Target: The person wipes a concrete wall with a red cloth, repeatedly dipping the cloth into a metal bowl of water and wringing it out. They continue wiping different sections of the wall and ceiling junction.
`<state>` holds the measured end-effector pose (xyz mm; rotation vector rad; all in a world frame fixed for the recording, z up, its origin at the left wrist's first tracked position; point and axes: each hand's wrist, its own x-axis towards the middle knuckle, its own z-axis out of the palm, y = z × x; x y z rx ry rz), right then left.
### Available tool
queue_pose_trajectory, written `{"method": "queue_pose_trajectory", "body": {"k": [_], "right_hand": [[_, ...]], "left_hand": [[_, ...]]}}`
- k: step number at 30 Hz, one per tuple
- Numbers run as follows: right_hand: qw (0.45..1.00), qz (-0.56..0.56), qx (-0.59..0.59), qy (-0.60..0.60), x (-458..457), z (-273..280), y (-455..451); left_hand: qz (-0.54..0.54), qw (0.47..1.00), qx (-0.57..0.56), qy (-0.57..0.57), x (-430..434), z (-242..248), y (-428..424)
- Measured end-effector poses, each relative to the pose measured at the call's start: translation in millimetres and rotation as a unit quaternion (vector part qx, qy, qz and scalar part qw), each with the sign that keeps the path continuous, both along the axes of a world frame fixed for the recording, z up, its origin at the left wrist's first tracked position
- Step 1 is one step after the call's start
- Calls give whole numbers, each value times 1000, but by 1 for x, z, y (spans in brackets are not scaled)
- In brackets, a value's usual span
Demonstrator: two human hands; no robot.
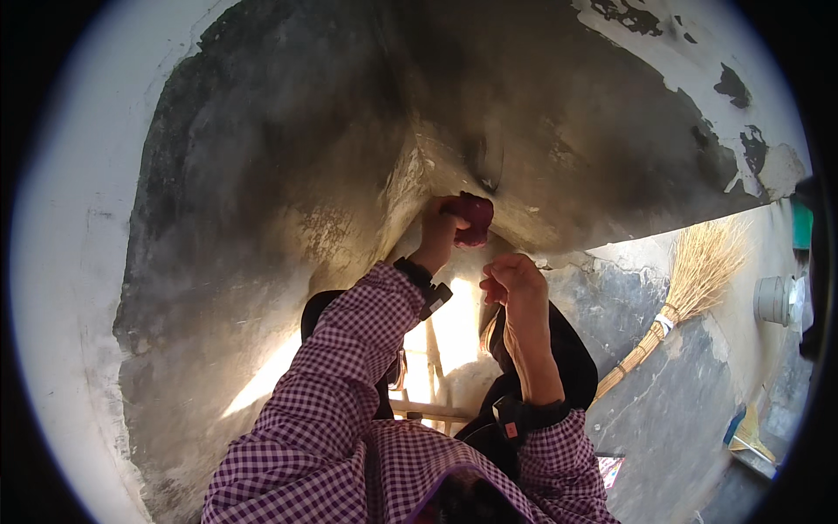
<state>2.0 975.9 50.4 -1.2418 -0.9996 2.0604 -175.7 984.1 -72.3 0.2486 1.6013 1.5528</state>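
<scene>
In the upper middle of the head view, my left hand [442, 229] is closed around a bundled dark red thing [476, 220], perhaps cloth or yarn; its exact kind cannot be told. Lower and to the right, my right hand [515, 278] has its fingers curled with the fingertips near one another. Whether something thin lies between them cannot be made out. The two hands are apart. Beyond them is the corner of a stained grey plaster wall [419, 137]. Both forearms wear purple checked sleeves and black wristbands.
A straw broom [661, 324] leans on the right, its bristles upward. A grey pipe end [772, 300] and a green object [801, 224] are at the far right. Wooden bars [435, 411] lie low between my dark-clad knees, with bright sunlight on the floor.
</scene>
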Motion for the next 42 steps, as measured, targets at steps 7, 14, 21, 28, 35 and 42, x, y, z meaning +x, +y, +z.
{"method": "queue_pose_trajectory", "body": {"k": [7,14,21,28,35,42], "right_hand": [[1000,-1,14,15,1,0,1],[999,-11,20,31,22,2,1],[999,-38,1,23,35,1,6],[999,-30,5,41,36,2,5],[999,-34,10,34,37,7,5],[998,-40,5,39,41,7,6]], "left_hand": [[199,910,293,214,-17,167,35],[207,634,283,689,-20,226,65],[55,741,159,650,33,79,55],[-5,998,54,19,59,31,32],[199,848,314,377,8,186,40],[167,721,314,595,11,224,76]]}}
